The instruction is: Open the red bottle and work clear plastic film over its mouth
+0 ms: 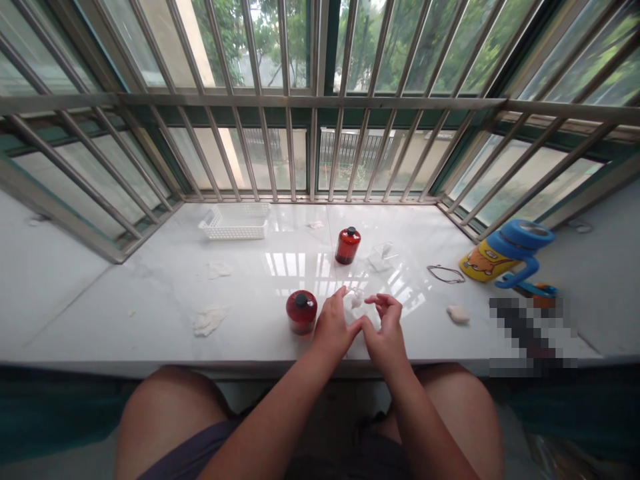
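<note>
My left hand (336, 325) curls around the left side of a small clear-and-white piece (356, 300), low over the counter's front part. My right hand (386, 328) is at its right side, fingers bent, index fingertip close to it. Both thumbs meet at its near side. The fingers hide much of this piece, so its exact kind is unclear. Just left of my left hand stands a round red bottle (301, 312) with a black cap. Farther back is a second red bottle (348, 245), with a similar clear-and-white piece (384, 256) beside it.
A white perforated basket (235, 223) stands at the back left. Crumpled tissues (210, 320) lie on the left. To the right are a thin cord loop (446, 273), a beige lump (458, 314) and a blue-yellow bottle (505, 250). Metal bars (312, 147) line the window.
</note>
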A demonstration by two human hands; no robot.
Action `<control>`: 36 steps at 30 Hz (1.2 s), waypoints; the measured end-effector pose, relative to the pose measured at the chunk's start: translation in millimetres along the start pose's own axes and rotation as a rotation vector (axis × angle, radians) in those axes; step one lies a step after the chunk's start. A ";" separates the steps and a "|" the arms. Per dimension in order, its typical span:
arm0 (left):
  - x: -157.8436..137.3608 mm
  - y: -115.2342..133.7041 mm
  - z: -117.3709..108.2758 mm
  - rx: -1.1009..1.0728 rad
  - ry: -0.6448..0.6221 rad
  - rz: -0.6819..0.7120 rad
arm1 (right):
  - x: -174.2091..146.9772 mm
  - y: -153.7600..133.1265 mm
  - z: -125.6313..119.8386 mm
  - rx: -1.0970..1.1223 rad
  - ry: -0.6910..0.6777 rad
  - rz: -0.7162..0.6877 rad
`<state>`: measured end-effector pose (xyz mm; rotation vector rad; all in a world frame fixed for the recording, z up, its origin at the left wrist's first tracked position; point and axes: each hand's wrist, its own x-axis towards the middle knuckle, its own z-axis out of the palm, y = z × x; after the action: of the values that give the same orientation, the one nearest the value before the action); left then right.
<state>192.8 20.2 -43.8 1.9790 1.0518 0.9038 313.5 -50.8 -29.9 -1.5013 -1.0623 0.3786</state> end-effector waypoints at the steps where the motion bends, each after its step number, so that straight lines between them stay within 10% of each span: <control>1: 0.2 1.2 -0.5 0.001 0.001 0.002 | 1.8 -1.6 0.9 0.003 -0.024 -0.010; 16: -4.3 17.0 6.2 0.170 0.083 0.008 | 24.2 -5.9 0.9 -0.258 0.058 -0.012; 21: -42.4 37.8 -29.4 0.152 -0.026 0.331 | 36.9 -7.0 -39.6 -0.294 0.131 -0.038; 24: -62.0 39.8 -65.9 0.241 0.172 0.447 | 56.1 -0.5 -76.3 -0.380 0.244 -0.031; 28: -52.7 14.1 -101.1 0.315 0.443 0.185 | 81.6 18.1 -109.9 -0.465 0.278 -0.006; 36: -9.2 -1.7 -116.0 0.069 0.165 -0.244 | 106.5 59.2 -128.5 -0.503 0.254 0.044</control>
<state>92.7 42.8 11.0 1.8043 1.4013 0.9176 489.7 -39.6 -16.7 -1.9595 -0.9610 -0.0612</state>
